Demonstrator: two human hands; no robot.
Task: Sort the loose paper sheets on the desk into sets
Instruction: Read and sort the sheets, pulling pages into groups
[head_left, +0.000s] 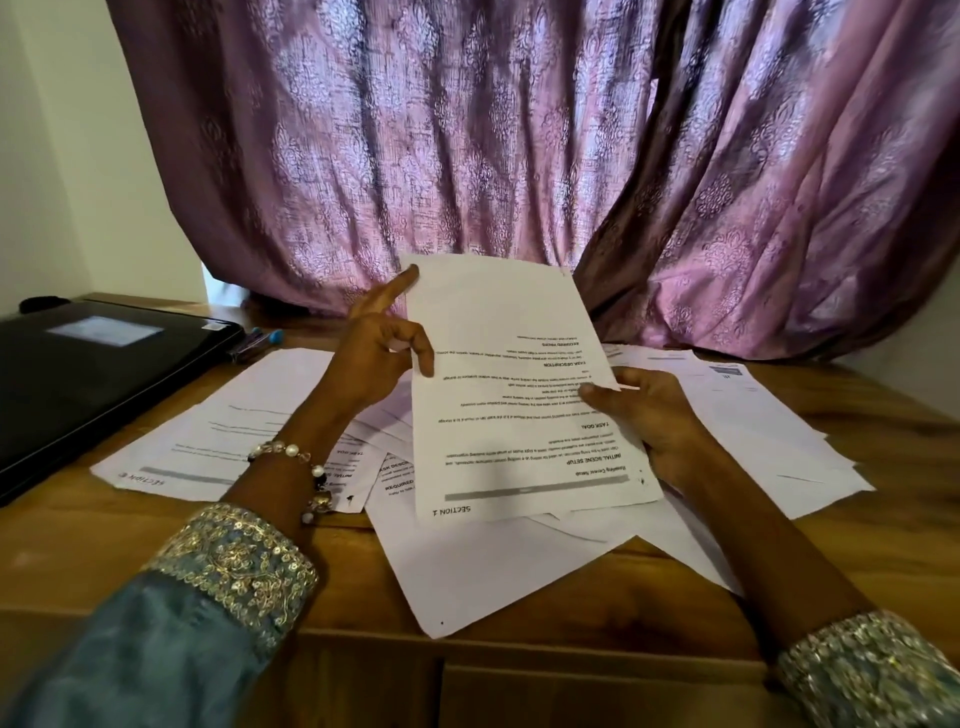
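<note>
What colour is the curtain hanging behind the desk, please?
Purple-mauve, with a paler damask-like pattern; the curtain shows in the head view.

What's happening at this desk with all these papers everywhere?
A person is sorting printed pages. Both hands hold up one white printed sheet headed "SECTION 1", upside down to the camera: the left hand at its left edge, the right hand at its right edge. More loose white paper sheets lie overlapping and unsorted on the brown wooden desk, beside a closed black laptop.

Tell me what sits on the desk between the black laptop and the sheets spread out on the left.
In the head view, a few pens lie between the black laptop and the left sheets, right by the laptop's far corner. Nearer, only bare desk shows.
</note>
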